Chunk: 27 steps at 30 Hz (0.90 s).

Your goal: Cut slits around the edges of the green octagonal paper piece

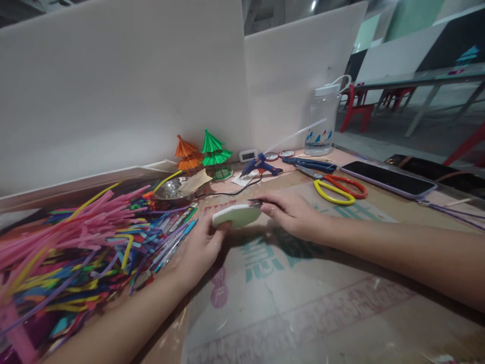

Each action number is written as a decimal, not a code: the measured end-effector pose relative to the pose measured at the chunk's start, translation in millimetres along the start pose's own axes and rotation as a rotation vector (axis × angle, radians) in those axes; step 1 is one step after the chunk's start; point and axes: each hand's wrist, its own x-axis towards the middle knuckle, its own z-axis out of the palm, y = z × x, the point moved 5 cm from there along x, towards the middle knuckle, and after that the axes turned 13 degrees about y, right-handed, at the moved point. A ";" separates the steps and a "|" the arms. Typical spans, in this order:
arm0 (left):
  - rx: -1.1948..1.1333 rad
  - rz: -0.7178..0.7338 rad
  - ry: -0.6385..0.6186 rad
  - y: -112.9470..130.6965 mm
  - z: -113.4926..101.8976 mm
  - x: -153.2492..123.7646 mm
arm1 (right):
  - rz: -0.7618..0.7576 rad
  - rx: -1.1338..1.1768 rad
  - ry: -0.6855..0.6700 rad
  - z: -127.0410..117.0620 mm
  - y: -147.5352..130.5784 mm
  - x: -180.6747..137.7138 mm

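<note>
My left hand [207,241] grips a pale green, white-edged round disc [237,216] by its left side, with the thumb on the near face. At the disc's right edge, the fingers of my right hand [282,212] are pinched round a small dark pointed piece [255,203]. It resembles a blade, but blur hides its exact kind. The disc is held tilted above the table covering [261,303], which carries printed characters. Beyond my hands, a blue glue gun [260,164] rests with a clear glue stick [295,135] poking out of its back.
Colourful strips [94,242] heap up at left, beside pens [178,242] and a metal bowl [172,189]. Orange [187,154] and green [215,156] tiered-roof models stand behind. Scissors [335,194], pliers [310,164], a phone [390,179] and a water bottle [322,121] are at right.
</note>
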 end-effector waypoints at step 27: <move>0.095 0.058 -0.018 -2.1 -1.3 -0.2 | 0.004 -0.052 -0.044 3.5 -1.6 -1.4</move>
